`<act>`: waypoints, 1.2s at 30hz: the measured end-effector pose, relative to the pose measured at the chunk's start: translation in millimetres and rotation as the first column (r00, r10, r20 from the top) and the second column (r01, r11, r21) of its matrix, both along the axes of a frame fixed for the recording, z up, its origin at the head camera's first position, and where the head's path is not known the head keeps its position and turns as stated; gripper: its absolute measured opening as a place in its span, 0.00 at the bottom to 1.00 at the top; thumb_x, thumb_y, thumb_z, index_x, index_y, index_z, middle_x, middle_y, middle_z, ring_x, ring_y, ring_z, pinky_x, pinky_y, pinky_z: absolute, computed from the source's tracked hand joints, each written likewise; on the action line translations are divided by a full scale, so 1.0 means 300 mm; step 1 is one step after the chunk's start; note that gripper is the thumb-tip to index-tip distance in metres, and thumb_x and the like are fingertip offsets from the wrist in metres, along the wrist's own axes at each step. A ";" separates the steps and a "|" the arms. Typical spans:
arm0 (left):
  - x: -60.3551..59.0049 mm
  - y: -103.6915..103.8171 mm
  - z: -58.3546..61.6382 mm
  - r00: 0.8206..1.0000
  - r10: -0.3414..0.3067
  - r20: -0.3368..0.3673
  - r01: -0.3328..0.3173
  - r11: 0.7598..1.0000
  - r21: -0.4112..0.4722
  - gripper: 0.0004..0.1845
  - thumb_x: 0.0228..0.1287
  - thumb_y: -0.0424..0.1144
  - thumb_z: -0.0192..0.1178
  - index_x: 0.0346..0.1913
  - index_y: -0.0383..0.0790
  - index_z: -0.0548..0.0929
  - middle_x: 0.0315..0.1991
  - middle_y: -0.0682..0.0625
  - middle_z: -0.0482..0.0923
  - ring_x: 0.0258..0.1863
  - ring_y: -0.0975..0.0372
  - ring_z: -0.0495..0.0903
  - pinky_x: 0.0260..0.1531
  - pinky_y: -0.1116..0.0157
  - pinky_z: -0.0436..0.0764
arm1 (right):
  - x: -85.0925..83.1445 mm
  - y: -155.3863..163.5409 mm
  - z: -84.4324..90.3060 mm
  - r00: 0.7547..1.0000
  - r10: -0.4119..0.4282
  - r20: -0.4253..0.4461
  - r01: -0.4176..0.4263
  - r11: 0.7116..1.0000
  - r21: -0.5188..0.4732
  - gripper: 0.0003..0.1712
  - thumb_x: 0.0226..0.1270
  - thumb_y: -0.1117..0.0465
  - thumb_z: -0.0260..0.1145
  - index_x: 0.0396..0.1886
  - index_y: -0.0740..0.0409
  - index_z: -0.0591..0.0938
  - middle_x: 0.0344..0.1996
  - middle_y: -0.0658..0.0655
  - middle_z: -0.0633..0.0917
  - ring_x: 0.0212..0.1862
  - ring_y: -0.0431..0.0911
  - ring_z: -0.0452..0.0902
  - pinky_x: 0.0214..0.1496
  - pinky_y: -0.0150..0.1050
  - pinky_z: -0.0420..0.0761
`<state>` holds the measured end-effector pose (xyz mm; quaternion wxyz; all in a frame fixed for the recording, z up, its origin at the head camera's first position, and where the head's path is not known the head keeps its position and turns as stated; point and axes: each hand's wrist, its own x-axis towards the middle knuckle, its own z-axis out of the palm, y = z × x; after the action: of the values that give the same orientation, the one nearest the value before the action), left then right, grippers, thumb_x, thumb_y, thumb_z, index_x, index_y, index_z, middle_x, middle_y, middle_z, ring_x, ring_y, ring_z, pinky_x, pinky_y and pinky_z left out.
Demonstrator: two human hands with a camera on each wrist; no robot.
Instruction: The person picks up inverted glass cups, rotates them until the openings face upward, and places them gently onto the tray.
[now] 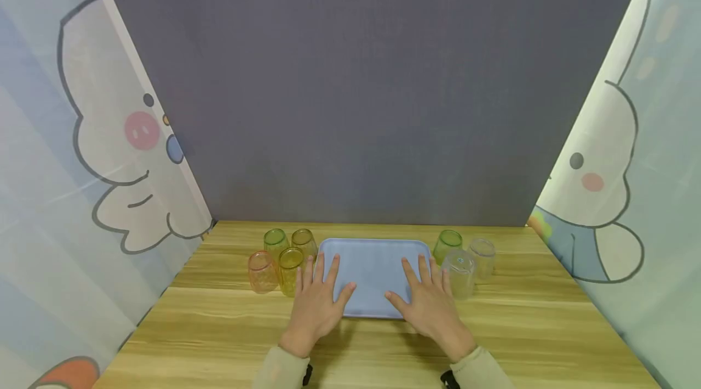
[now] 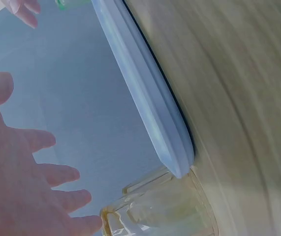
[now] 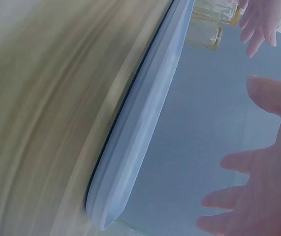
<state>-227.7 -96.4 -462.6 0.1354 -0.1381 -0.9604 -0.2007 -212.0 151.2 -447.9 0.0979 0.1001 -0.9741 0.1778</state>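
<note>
We saw one blue tray (image 1: pixel 372 258) on the table (image 1: pixel 219 328), with four cups (image 1: pixel 283 254) just left of it and three cups (image 1: pixel 464 261) just right. Our left hand (image 1: pixel 316 304) and right hand (image 1: pixel 432 307) lay flat on the tray's near part, fingers spread, gripping nothing.

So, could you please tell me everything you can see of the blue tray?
The blue tray is a pale, matte, plastic-looking rectangle with rounded corners and a raised rim. It lies flat on the wooden table, holding nothing. The left hand and right hand lie over its near corners, fingers spread. Coloured cups stand beside both its short sides.
</note>
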 end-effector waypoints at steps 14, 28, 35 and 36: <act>-0.004 0.009 0.021 0.999 -0.036 0.012 0.036 0.999 0.001 0.39 0.77 0.65 0.41 0.80 0.44 0.60 0.79 0.34 0.51 0.77 0.37 0.50 0.73 0.37 0.49 | -0.008 0.047 0.036 0.998 -0.011 -0.061 0.014 0.999 0.044 0.47 0.71 0.32 0.59 0.78 0.59 0.65 0.75 0.75 0.57 0.76 0.73 0.48 0.72 0.73 0.47; -0.020 0.022 0.007 0.997 -0.069 0.033 0.067 0.996 0.054 0.38 0.78 0.63 0.42 0.78 0.41 0.63 0.77 0.33 0.54 0.75 0.37 0.55 0.71 0.36 0.54 | -0.047 0.120 0.081 0.993 -0.025 -0.115 0.036 0.995 0.096 0.41 0.72 0.40 0.63 0.73 0.63 0.71 0.71 0.78 0.65 0.73 0.75 0.56 0.71 0.73 0.53; -0.018 0.024 0.013 0.995 -0.082 0.058 0.075 0.990 0.115 0.36 0.79 0.60 0.45 0.78 0.40 0.63 0.77 0.32 0.55 0.74 0.36 0.56 0.68 0.34 0.58 | -0.081 0.180 0.105 0.990 -0.043 -0.138 0.059 0.992 0.115 0.37 0.70 0.44 0.66 0.68 0.65 0.76 0.68 0.79 0.68 0.69 0.75 0.61 0.68 0.74 0.59; -0.019 0.024 0.013 0.995 -0.083 0.061 0.075 0.989 0.127 0.35 0.79 0.59 0.45 0.78 0.40 0.63 0.77 0.32 0.55 0.74 0.36 0.56 0.68 0.34 0.59 | -0.085 0.188 0.107 0.990 -0.045 -0.136 0.061 0.991 0.116 0.36 0.70 0.45 0.67 0.68 0.65 0.76 0.67 0.79 0.68 0.69 0.75 0.61 0.67 0.74 0.59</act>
<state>-233.3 -89.1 -458.6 0.1041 -0.1606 -0.9436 -0.2701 -237.6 207.7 -415.7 0.1613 0.0912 -0.9766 0.1094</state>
